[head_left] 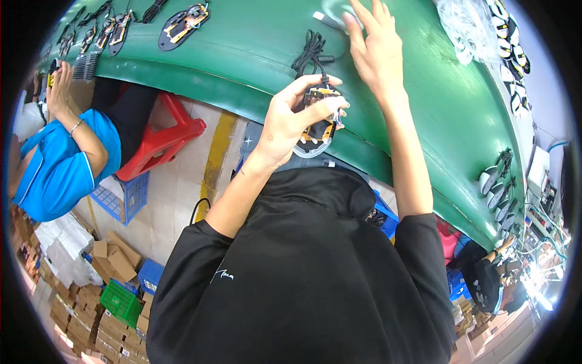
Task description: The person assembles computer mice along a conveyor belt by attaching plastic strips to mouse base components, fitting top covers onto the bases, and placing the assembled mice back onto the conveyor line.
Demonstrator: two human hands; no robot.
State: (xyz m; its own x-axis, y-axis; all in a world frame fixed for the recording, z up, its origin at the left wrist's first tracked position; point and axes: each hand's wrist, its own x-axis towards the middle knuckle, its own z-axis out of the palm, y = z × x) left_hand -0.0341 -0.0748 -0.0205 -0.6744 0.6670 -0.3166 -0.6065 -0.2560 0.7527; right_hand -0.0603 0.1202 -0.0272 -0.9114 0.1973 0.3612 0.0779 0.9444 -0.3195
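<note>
My left hand (290,119) is closed around a half-assembled computer mouse (317,130), with its orange-brown circuit board and thin wires bare and the thumb across it. The rounded end of its shell shows pale below the hand. From its far end a black cable (310,53) runs to a tied bundle lying on the green work surface (254,45). My right hand (377,48) is stretched out beyond the mouse, fingers apart, with nothing visibly held. Beside its fingertips is a clear, blurred item (339,12) that I cannot make out, near the cable's pale plug (327,21).
More open mouse bases (183,27) with boards lie along the far left. Clear plastic bags (467,27) and mouse shells (512,45) sit at the right edge; several cabled mice (498,188) lie lower right. A co-worker in blue (66,158) works at left, near a red stool (167,136).
</note>
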